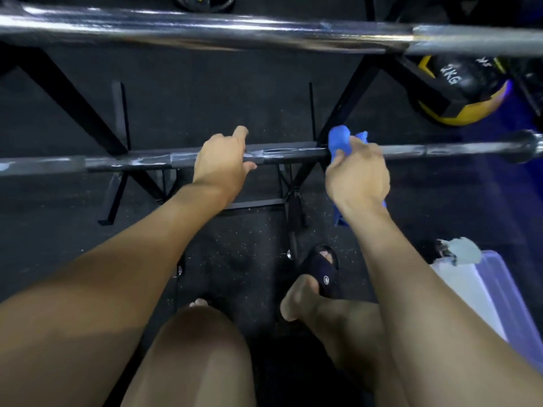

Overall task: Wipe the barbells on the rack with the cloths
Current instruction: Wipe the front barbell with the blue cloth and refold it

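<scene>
A dark lower barbell [293,155] lies across the black rack [343,113], running left to right in the middle of the view. My left hand [221,163] wraps over the bar near its centre. To the right, my right hand [357,174] presses a blue cloth [339,142] around the same bar; a tail of the cloth hangs below my wrist. A shiny chrome upper barbell [205,29] crosses the top of the view, closer to the camera.
A yellow and black weighted ball [458,92] sits at the upper right behind the rack. A pale plastic container [482,283] with a grey cloth [461,252] on its edge stands on the floor at the right. My knees and sandalled feet are below, on dark speckled rubber flooring [205,98].
</scene>
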